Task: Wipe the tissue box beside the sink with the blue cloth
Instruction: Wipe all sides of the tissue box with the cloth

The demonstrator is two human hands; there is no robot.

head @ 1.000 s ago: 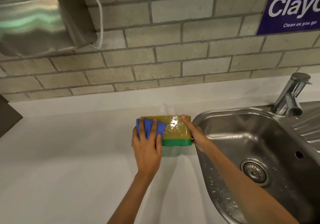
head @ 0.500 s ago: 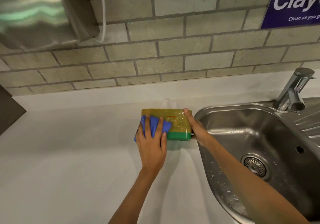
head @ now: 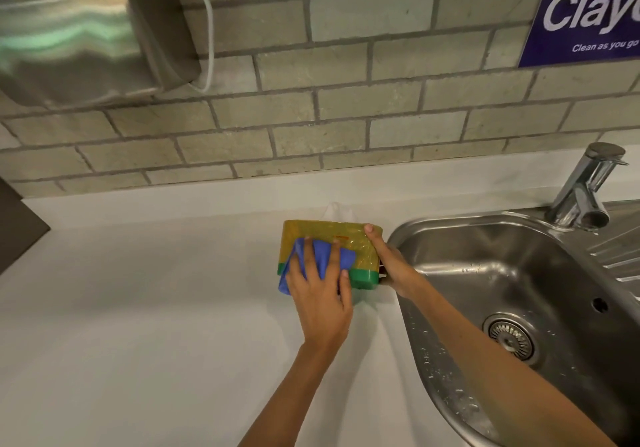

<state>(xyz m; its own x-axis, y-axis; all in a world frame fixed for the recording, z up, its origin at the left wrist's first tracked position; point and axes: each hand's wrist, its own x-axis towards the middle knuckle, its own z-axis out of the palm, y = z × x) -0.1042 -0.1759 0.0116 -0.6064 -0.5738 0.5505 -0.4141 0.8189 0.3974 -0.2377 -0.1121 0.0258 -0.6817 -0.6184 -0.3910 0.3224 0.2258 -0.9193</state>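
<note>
A yellow tissue box (head: 332,235) with a green bottom band stands on the white counter just left of the sink. A white tissue (head: 336,209) sticks up behind its top. My left hand (head: 320,294) presses a blue cloth (head: 320,258) flat against the box's front face, low on the left half. My right hand (head: 389,263) grips the box's right end, thumb on the top edge.
A steel sink (head: 519,294) with a drain (head: 509,337) lies to the right, its tap (head: 585,190) at the back. A metal dispenser (head: 83,31) hangs on the brick wall upper left. A purple sign (head: 588,13) hangs upper right. A dark object (head: 17,225) sits at the left edge.
My left hand has slid the blue cloth down the box's front from near the top edge to the green band. My right hand keeps its hold on the box's right end.
</note>
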